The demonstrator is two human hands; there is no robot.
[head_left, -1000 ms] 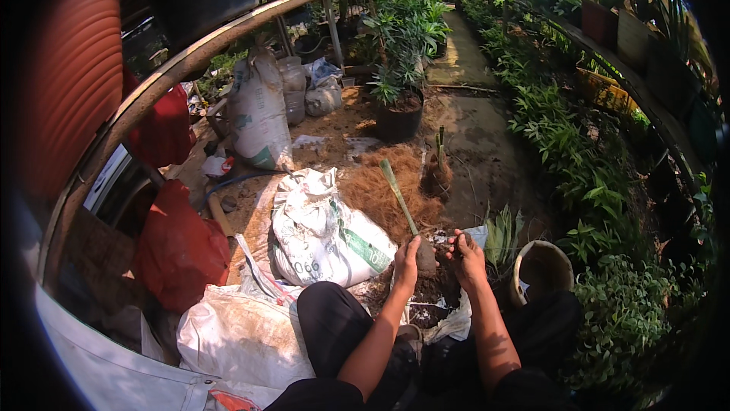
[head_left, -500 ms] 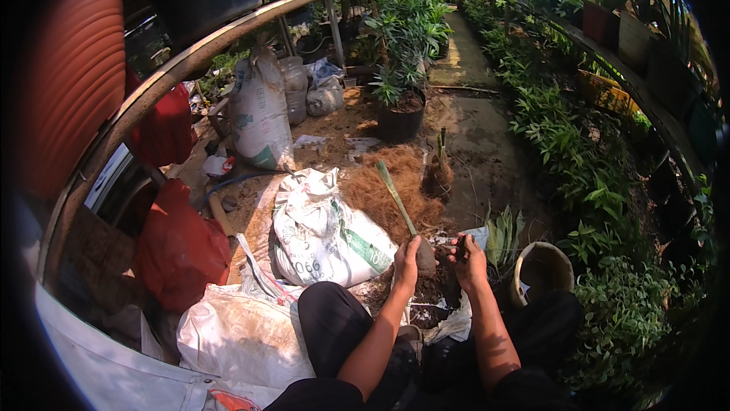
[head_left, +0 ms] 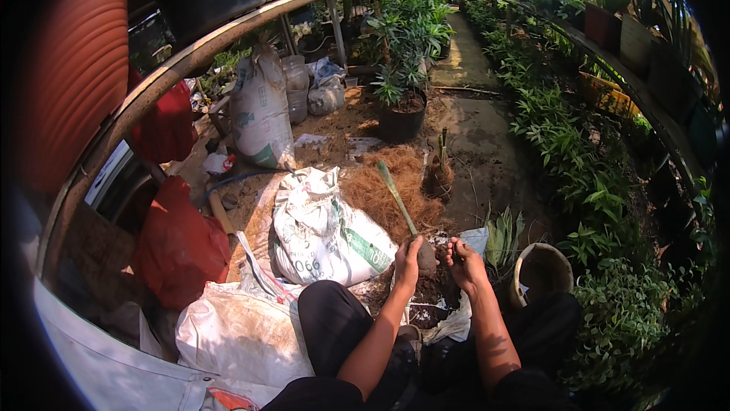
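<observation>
my left hand (head_left: 406, 266) grips a trimmed plant (head_left: 397, 196) at its base, fingers wrapped around the lower part. the green stem slants up and away to the left; the brown root ball (head_left: 427, 260) is exposed on the right side of that hand, between my two hands and above a patch of dark soil (head_left: 428, 295). my right hand (head_left: 469, 266) is positioned just beside the root ball, fingers curled and fingertips drawn toward the thumb; i cannot tell whether they pinch anything. a white woven sack (head_left: 323, 228) stands to the left of the soil. beyond the plant is a heap of brown fiber (head_left: 391, 192), with a second trimmed plant (head_left: 439, 177) at its right edge. a round beige pot (head_left: 543, 265) is located right of my right hand, near cut green leaves (head_left: 501, 240).
</observation>
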